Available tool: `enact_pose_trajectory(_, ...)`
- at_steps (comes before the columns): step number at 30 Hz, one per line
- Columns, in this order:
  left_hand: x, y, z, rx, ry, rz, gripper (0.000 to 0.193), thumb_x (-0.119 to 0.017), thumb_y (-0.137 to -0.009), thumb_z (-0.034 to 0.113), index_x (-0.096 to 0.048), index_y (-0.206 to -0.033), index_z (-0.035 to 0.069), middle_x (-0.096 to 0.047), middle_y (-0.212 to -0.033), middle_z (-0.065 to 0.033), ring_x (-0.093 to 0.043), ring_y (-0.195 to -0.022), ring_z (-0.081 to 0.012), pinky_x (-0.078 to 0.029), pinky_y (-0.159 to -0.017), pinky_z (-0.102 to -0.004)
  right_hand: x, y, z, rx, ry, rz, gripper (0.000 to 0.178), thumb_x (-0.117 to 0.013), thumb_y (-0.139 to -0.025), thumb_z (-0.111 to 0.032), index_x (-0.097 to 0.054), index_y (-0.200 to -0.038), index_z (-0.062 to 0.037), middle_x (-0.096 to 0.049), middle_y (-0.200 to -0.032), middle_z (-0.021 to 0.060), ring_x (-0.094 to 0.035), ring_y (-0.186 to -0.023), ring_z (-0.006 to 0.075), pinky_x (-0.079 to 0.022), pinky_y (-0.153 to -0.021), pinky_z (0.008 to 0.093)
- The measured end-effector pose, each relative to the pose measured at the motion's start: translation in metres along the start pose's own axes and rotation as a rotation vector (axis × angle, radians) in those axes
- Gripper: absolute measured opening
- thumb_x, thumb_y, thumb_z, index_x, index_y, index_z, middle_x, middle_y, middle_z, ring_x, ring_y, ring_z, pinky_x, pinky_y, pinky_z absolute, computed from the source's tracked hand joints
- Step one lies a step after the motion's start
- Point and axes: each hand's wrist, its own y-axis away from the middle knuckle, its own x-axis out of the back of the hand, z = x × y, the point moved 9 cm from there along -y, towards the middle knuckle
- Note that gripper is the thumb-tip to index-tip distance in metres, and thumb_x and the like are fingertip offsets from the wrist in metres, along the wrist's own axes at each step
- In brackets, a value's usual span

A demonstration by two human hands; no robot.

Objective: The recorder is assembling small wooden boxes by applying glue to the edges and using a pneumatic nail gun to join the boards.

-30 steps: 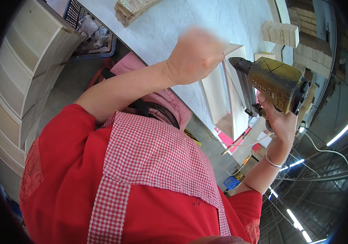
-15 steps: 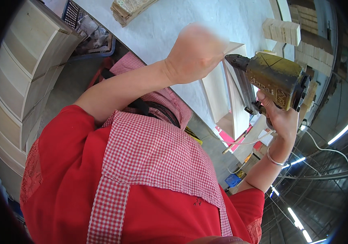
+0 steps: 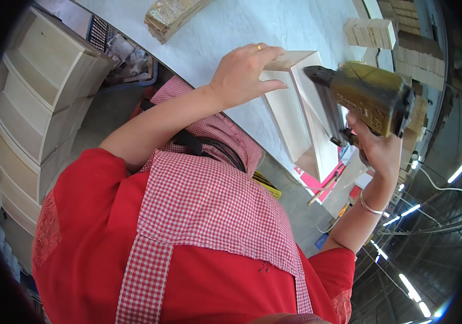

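From where I stood, the person's left hand (image 3: 244, 75) was at the far end of an open wooden frame (image 3: 325, 156), its thumb and fingers parted (a ring (image 3: 259, 48) showed on one finger); whether the fingertips touched the wood I could not tell; the frame itself, pale and box-like, sat at the edge of a whitish table (image 3: 214, 48), between the two hands; the right hand (image 3: 378, 148), a bracelet (image 3: 370, 205) on its wrist, had its fingers wrapped round the grip of a yellowish nail gun (image 3: 368, 92), whose dark nose pointed left, just beside the frame's upper corner; I could not make out whether it met the wood; farther back on the table lay a brown bundle (image 3: 174, 19) and, toward the right, a block of stacked wooden pieces (image 3: 370, 33); a pile of pale wooden boxes (image 3: 36, 92) rose at the left, near a blue crate (image 3: 133, 85) full of scraps; the person wore a red checked apron (image 3: 209, 200) over a red top.
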Motion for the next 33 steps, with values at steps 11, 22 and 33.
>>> enact_pose_trajectory(11,-0.004,-0.02,-0.008,0.094,-0.469,-0.445,0.018,-0.059,-0.087,0.017,-0.068,-0.09,0.002,-0.068,-0.081,-0.0212,-0.068,-0.077,-0.0408,-0.055,-0.073,-0.0475,0.085,0.212,0.191,-0.751,0.113,0.503,0.043,-0.071,-0.087,-0.016,-0.057,-0.122,0.0051,-0.065,-0.101,0.0137,-0.063,-0.079,0.0226,-0.052,-0.072,0.0384)
enact_pose_trajectory(22,-0.021,-0.068,-0.038,0.125,-0.672,-0.713,0.039,-0.052,-0.082,0.029,-0.069,-0.088,-0.005,-0.067,-0.086,-0.0281,-0.066,-0.082,-0.0447,-0.052,-0.079,-0.0502,-0.035,0.301,0.312,-0.885,0.596,0.367,0.063,-0.059,-0.086,-0.012,-0.038,-0.145,-0.0064,-0.06,-0.122,0.03,-0.064,-0.098,0.0471,-0.052,-0.081,0.0536)
enact_pose_trajectory(33,-0.027,-0.072,-0.043,0.323,-0.595,-0.834,0.043,-0.054,-0.088,0.034,-0.068,-0.092,-0.007,-0.066,-0.079,-0.0245,-0.066,-0.076,-0.0358,-0.051,-0.074,-0.041,-0.055,0.291,0.317,-0.878,0.67,0.544,0.059,-0.068,-0.088,-0.026,-0.048,-0.139,-0.0042,-0.065,-0.103,0.0212,-0.062,-0.1,0.0401,-0.05,-0.085,0.0477)
